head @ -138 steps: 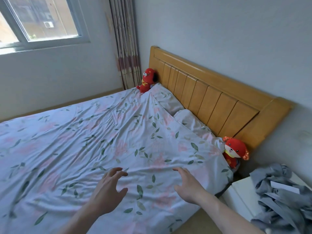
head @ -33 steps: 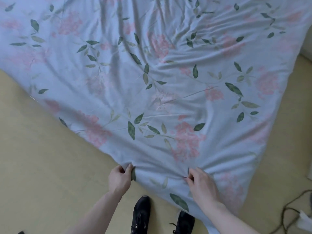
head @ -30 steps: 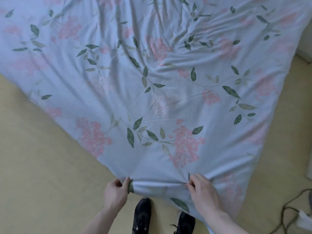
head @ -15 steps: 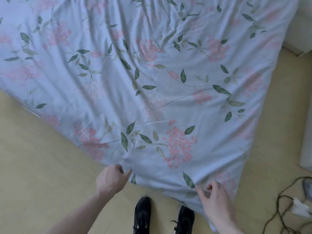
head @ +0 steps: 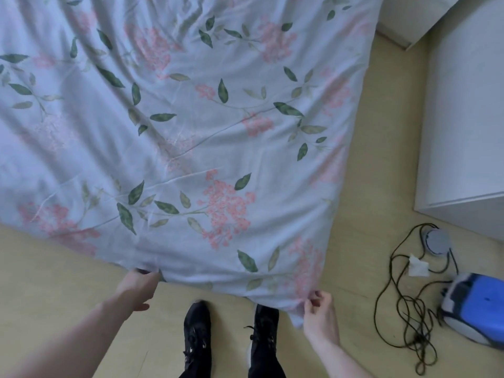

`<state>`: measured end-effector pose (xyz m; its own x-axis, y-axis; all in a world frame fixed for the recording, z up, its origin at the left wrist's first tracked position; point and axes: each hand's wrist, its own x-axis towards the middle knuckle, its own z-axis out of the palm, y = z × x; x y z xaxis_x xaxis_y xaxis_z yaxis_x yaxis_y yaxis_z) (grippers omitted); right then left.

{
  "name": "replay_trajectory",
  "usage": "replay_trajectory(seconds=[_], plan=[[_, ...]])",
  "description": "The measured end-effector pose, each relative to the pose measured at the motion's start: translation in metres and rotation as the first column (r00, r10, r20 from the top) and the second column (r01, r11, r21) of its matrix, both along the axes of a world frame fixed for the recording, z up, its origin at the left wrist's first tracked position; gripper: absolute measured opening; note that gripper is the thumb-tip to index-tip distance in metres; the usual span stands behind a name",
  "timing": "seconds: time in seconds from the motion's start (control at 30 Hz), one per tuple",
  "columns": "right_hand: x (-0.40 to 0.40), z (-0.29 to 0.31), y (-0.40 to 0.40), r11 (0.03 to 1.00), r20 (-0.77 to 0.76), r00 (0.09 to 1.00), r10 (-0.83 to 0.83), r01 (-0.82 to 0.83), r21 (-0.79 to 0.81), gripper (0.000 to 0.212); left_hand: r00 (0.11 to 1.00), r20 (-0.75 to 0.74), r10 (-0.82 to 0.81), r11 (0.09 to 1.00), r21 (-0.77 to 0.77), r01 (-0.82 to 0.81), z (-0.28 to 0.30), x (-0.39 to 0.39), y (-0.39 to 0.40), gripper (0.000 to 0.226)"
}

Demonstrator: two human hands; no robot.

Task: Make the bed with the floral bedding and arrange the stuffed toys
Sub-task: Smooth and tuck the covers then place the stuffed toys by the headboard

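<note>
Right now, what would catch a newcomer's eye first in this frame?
The floral duvet fills most of the view, its near edge held by the left hand and right hand. Black shoes stand just below it, and a tangled cord lies beside a blue device at right.

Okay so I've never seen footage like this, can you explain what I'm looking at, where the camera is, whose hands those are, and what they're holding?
There is no machine here. A person wears a wide-angle camera on the head, so you look down at their own arms and black shoes. The left hand and the right hand each grip the near edge of a floral duvet printed with pink blossoms and green leaves. To the right on the yellow floor lie a tangled black cord and a blue and white device, beside white furniture.
</note>
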<state>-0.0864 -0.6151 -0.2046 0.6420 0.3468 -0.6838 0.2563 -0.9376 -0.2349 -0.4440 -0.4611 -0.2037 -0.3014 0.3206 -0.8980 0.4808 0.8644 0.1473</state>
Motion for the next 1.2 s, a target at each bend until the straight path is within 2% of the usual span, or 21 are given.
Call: replay_trajectory(seconds=[0.03,0.07,0.17,0.2,0.27,0.4,0.57,0.67,0.73,0.77,0.8,0.83,0.87,0.9,0.97,1.0,1.03,1.1,1.17,1.2], plan=[[0.004,-0.002,-0.005,1.0,0.002,1.0,-0.006,0.006,-0.005,0.033,0.998,0.045,0.036,0.999,-0.003,-0.036,-0.003,0.004,-0.004,0.005],[0.009,-0.005,-0.008,1.0,-0.021,1.0,-0.008,0.008,-0.005,0.038,0.992,0.098,0.08,0.997,-0.005,-0.08,-0.007,0.008,-0.007,0.004],[0.021,-0.01,-0.005,0.999,-0.101,0.994,0.049,-0.05,0.0,0.01,0.961,0.22,0.167,0.986,-0.014,-0.168,-0.021,0.021,-0.013,0.023],[0.028,-0.013,-0.007,0.997,-0.08,0.994,0.078,-0.078,0.01,0.015,0.954,0.239,0.18,0.983,-0.008,-0.184,-0.027,0.028,-0.016,0.027],[0.035,-0.013,-0.009,0.992,-0.043,0.991,0.125,-0.125,0.021,0.024,0.955,0.223,0.194,0.979,0.024,-0.205,-0.033,0.036,-0.021,0.024],[0.049,-0.007,-0.03,0.968,0.009,0.968,0.251,-0.251,0.024,0.03,0.986,0.094,0.139,0.979,0.137,-0.151,-0.033,0.045,-0.035,0.013],[0.041,-0.01,-0.079,0.959,0.006,0.96,0.282,-0.282,0.031,0.031,0.997,-0.041,0.071,0.991,0.115,-0.066,-0.028,0.042,-0.06,0.016],[0.03,-0.016,-0.079,0.955,-0.015,0.959,0.283,-0.283,-0.091,0.037,0.998,-0.05,0.036,0.998,0.045,-0.034,-0.024,0.038,-0.059,0.015],[0.028,-0.009,-0.057,0.885,-0.076,0.919,0.387,-0.393,-0.249,0.027,0.991,-0.075,-0.115,0.992,-0.051,0.111,-0.015,0.034,-0.049,0.017],[0.028,-0.001,-0.044,0.811,-0.105,0.873,0.476,-0.482,-0.331,0.017,0.956,-0.089,-0.279,0.956,-0.113,0.269,-0.011,0.031,-0.041,0.018],[0.03,0.005,-0.034,0.738,-0.141,0.831,0.539,-0.546,-0.396,0.009,0.881,-0.137,-0.452,0.889,-0.152,0.432,-0.004,0.029,-0.034,0.016],[0.031,0.012,-0.024,0.682,-0.143,0.8,0.583,-0.578,-0.449,0.017,0.774,-0.234,-0.589,0.808,-0.158,0.568,0.003,0.026,-0.026,0.013],[0.031,0.017,-0.01,0.663,-0.114,0.781,0.614,-0.589,-0.462,0.024,0.679,-0.342,-0.649,0.745,-0.106,0.658,0.01,0.022,-0.015,0.012],[0.03,0.023,0.002,0.711,-0.048,0.793,0.607,-0.57,-0.413,0.023,0.651,-0.435,-0.622,0.722,0.005,0.692,0.017,0.022,-0.006,0.013],[0.025,0.037,0.029,0.808,0.112,0.808,0.579,-0.55,-0.21,0.009,0.719,-0.535,-0.444,0.691,0.307,0.655,0.03,0.021,0.012,0.015],[0.022,0.042,0.046,0.826,0.204,0.802,0.561,-0.56,-0.07,0.003,0.739,-0.545,-0.396,0.642,0.411,0.648,0.033,0.02,0.024,0.028],[0.018,0.044,0.058,0.807,0.271,0.788,0.553,-0.587,0.059,0.009,0.718,-0.551,-0.426,0.588,0.434,0.682,0.034,0.019,0.032,0.048],[0.006,0.047,0.083,0.728,0.31,0.741,0.595,-0.661,0.181,0.042,0.587,-0.539,-0.604,0.503,0.313,0.806,0.03,0.017,0.043,0.085],[-0.008,0.041,0.098,0.655,0.166,0.662,0.731,-0.749,0.102,0.069,0.484,-0.419,-0.768,0.471,0.141,0.871,0.02,0.012,0.043,0.103],[-0.012,0.038,0.098,0.625,0.046,0.624,0.78,-0.781,-0.011,0.077,0.458,-0.337,-0.823,0.464,0.066,0.883,0.017,0.015,0.041,0.105]])
